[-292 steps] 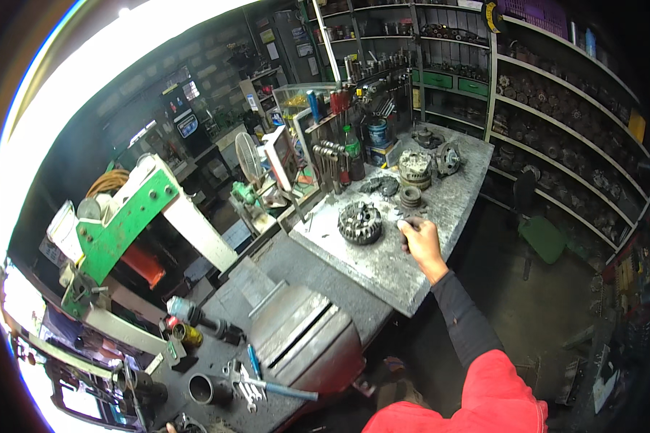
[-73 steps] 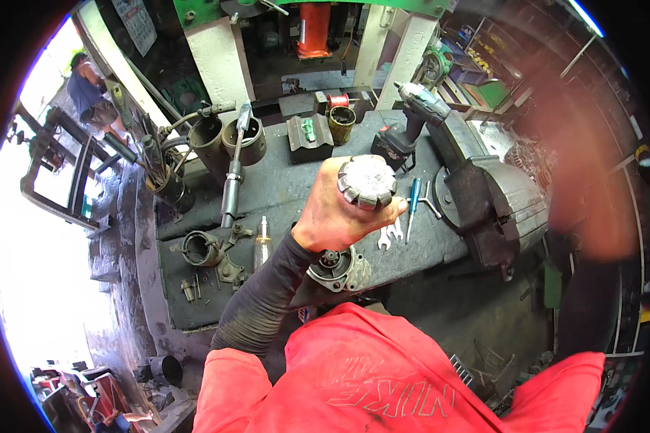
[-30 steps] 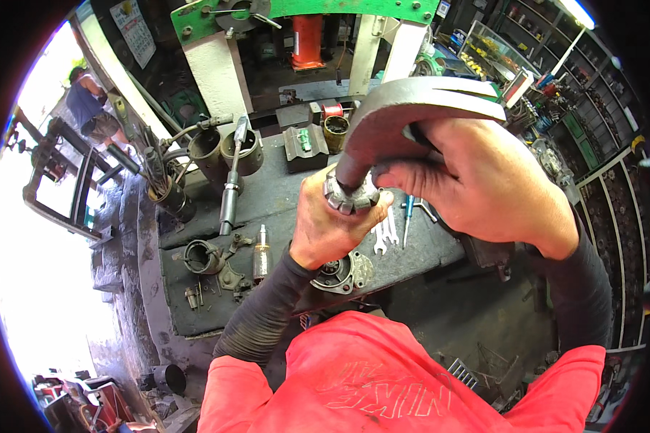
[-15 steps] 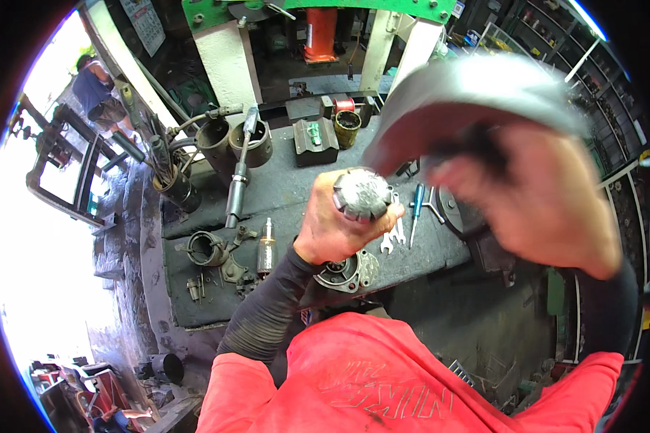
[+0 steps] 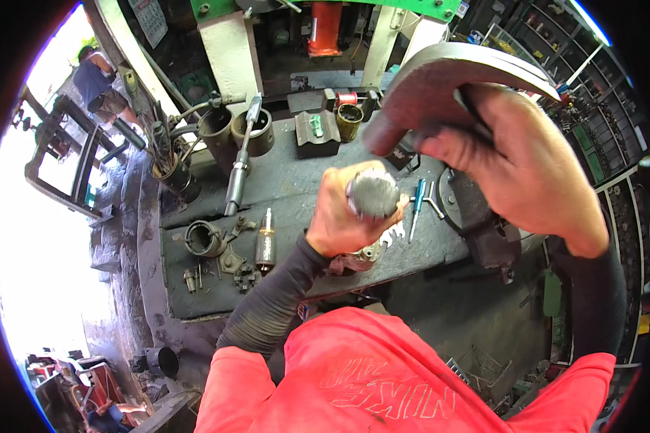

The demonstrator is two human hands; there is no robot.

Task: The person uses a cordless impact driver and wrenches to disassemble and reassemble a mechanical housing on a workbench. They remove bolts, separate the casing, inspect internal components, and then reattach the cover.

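Note:
My left hand (image 5: 332, 209) is wrapped round an upright tool with a round, scuffed grey end (image 5: 374, 193); its lower part is hidden by the hand. Beneath that fist, a round flanged metal housing (image 5: 357, 261) lies near the bench's front edge, mostly covered. Raised to the right, my right hand (image 5: 538, 162) grips a claw hammer (image 5: 458, 68), its heavy curved head close to the camera and its face toward the left hand. Beside the left hand lie open-end wrenches (image 5: 393, 235) and a blue-handled screwdriver (image 5: 418, 198).
The dark bench (image 5: 289, 173) carries an armature (image 5: 266, 245), a metal ring part (image 5: 204, 238), a socket handle (image 5: 237, 180), cans (image 5: 349, 123) and a grooved block (image 5: 316, 133). A vise-like dark fixture (image 5: 491, 242) stands at right. Another person (image 5: 97, 79) is outside at far left.
The hammer, blurred by motion before, is sharper now and a little higher. My left hand and the upright tool have shifted slightly right, and the tool's end is tilted more.

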